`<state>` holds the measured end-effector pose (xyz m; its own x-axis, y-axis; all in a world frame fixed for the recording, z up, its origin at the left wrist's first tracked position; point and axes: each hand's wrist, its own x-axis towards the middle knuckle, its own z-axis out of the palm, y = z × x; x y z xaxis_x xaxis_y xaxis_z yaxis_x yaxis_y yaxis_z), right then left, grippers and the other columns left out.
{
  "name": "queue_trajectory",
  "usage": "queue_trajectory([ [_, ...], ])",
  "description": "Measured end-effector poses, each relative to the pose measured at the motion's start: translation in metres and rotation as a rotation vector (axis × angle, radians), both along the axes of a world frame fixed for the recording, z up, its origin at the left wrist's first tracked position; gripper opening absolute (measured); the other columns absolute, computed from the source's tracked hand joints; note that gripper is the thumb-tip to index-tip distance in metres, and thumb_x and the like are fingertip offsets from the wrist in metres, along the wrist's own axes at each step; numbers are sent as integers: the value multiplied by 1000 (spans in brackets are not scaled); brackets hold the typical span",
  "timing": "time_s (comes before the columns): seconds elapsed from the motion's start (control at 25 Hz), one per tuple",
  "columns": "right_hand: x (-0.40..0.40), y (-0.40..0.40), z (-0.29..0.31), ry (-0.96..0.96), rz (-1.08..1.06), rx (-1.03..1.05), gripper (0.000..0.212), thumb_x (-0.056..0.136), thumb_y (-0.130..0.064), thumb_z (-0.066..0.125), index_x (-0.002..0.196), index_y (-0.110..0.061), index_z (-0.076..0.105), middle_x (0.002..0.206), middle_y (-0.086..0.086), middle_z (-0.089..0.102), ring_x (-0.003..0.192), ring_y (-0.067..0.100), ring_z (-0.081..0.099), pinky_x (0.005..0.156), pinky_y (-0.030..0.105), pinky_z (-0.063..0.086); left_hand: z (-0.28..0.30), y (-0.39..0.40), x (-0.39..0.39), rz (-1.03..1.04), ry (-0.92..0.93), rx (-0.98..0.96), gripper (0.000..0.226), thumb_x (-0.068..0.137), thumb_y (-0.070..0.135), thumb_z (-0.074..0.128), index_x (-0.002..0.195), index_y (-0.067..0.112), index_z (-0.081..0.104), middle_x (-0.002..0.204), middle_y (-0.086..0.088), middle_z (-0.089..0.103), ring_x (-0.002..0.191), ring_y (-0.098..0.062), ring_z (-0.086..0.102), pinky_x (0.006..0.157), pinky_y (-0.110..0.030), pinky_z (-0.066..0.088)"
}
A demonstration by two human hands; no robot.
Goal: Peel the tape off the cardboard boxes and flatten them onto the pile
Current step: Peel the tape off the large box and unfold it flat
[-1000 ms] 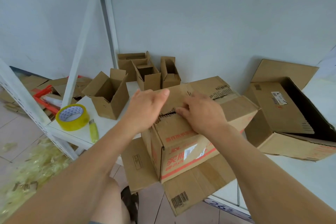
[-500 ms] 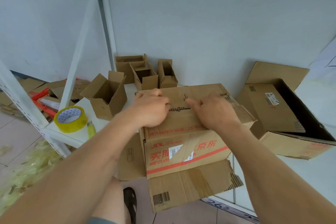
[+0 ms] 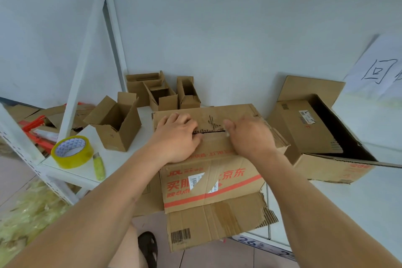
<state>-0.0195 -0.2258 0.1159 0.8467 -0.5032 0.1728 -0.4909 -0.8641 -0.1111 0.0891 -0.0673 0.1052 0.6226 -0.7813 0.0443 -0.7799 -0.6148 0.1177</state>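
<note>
A brown cardboard box with red print (image 3: 214, 183) lies on its side at the white shelf's front edge, one flap hanging down over the edge. My left hand (image 3: 177, 137) and my right hand (image 3: 250, 134) both rest on its upper face, on either side of the ragged dark seam (image 3: 212, 130) between two flaps. The fingers of both hands are curled at the seam, pressing on the cardboard. Whether clear tape still covers the seam is hard to tell.
A large open box (image 3: 322, 137) lies at the right. Several small open boxes (image 3: 117, 122) stand at the back left. A yellow tape roll (image 3: 71, 151) and a yellow cutter (image 3: 99, 165) sit on the white shelf (image 3: 348, 213). Peeled tape scraps (image 3: 28, 213) litter the floor.
The printed box has been turned so its long side squarely faces me. Both hands have settled flat on either side of the seam, a little farther apart.
</note>
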Motion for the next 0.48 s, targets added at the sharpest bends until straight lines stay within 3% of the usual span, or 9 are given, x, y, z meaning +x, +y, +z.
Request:
queue_trajectory([
  [0.08, 4, 4, 0, -30, 47, 46, 41, 101, -45, 41, 108, -14, 66, 114, 8, 55, 105, 27, 55, 84, 36, 46, 3, 1, -1, 0, 2, 23, 60, 96, 64, 26, 141, 28, 40, 154, 4, 27, 143, -22, 19, 118, -43, 13],
  [0.16, 0, -12, 1, -46, -2, -1, 25, 99, -28, 47, 116, -19, 64, 114, 7, 63, 102, 28, 60, 80, 34, 46, 4, 3, -2, -10, 3, 30, 66, 93, 69, 23, 143, 29, 38, 154, 5, 26, 143, -22, 17, 118, -43, 12],
  [0.24, -12, -38, 3, -95, -131, -9, 28, 95, -14, 51, 120, -23, 60, 108, 8, 68, 98, 31, 63, 73, 33, 43, 4, 4, -2, -23, 20, 19, 66, 92, 71, 23, 144, 32, 35, 156, 7, 24, 144, -21, 15, 119, -44, 11],
  [0.36, -22, -59, 2, -158, -237, 54, 21, 99, -18, 48, 113, -18, 64, 113, 10, 58, 90, 31, 60, 67, 31, 41, 7, 3, -1, -70, 29, 50, 63, 93, 70, 22, 148, 41, 26, 159, 11, 18, 148, -20, 8, 120, -45, 6],
  [0.48, -18, -41, -1, -40, -136, -9, 32, 103, -26, 39, 115, -15, 66, 122, 12, 51, 104, 32, 56, 81, 37, 48, 16, -15, -10, -31, 57, 142, 77, 86, 79, 18, 150, 37, 29, 161, 5, 18, 148, -23, 9, 120, -48, 8],
])
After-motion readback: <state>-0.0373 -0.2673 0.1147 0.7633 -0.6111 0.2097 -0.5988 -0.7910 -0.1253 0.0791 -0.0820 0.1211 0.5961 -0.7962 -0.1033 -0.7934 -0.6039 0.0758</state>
